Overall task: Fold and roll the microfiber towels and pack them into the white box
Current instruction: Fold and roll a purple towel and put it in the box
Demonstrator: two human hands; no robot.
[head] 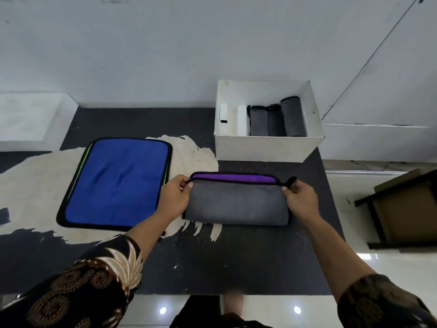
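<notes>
**Three rolls packed, one towel mid-fold, more waiting**

I count three rolled grey microfiber towels (276, 119) already lying side by side in the open white cardboard box (267, 146), pushed toward its right half. The left half of the box holds only a pair of white inserts, so I judge there is room for more rolls there.

The towel in hand is the grey microfiber towel with a purple inner face and black trim (236, 201), lying on the dark worktop (236, 261) just in front of the box. It is folded over, with a purple strip showing along the far edge. My left hand (173, 197) pinches the far left corner and my right hand (300, 197) pinches the far right corner, each grip narrow and closed on the trim. I judge this fold is being squared up, with the rolling and packing of this towel not yet done.

A flat blue microfiber towel with black trim (118, 183) lies to the left, untouched, with a green edge peeking from beneath it, so probably another towel sits underneath.

For room: the grey towel's far edge lies near the box's front wall, apart from it. The worktop's right edge runs close beside my right hand, so I would roll toward myself, where the near worktop is bare.
</notes>
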